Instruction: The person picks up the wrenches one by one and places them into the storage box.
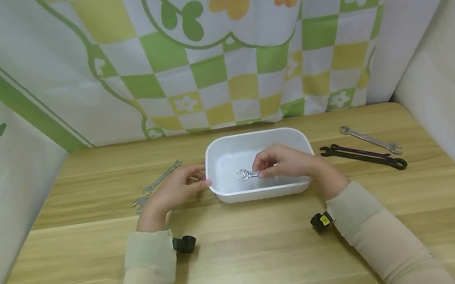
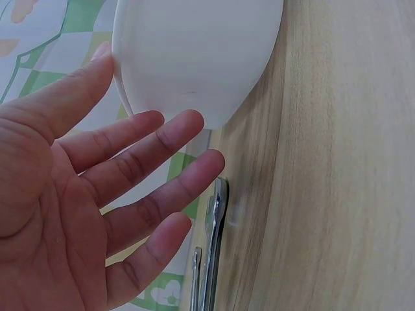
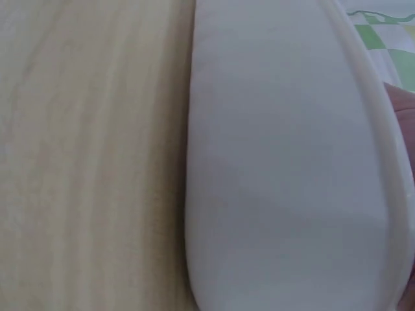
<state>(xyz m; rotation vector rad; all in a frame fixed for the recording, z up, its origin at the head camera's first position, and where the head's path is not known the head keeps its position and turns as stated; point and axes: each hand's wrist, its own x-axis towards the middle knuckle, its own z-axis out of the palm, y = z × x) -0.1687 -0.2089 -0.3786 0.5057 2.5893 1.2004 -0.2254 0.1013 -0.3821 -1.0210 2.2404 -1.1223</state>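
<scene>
A white rectangular bin [image 1: 264, 193] stands on the wooden table. Over its inside, my right hand [image 1: 287, 159] pinches a small silver wrench [image 1: 246, 174], whose open-ended head points left. In the right wrist view the bin's wall [image 3: 292, 162] hides most of that hand. At the bin's left end is my left hand [image 1: 178, 188], its thumb touching the rim. The left wrist view shows this hand [image 2: 97, 188] with fingers spread and loosely bent beside the bin's outer wall [image 2: 194, 58].
Left of the bin lie a silver wrench [image 1: 162, 177] and another wrench [image 1: 140, 204], partly hidden by my left arm. To the right are a silver wrench [image 1: 371, 139], a black wrench [image 1: 367, 159] and a thin dark purple wrench [image 1: 359, 151]. A patterned curtain [image 1: 227, 61] hangs behind.
</scene>
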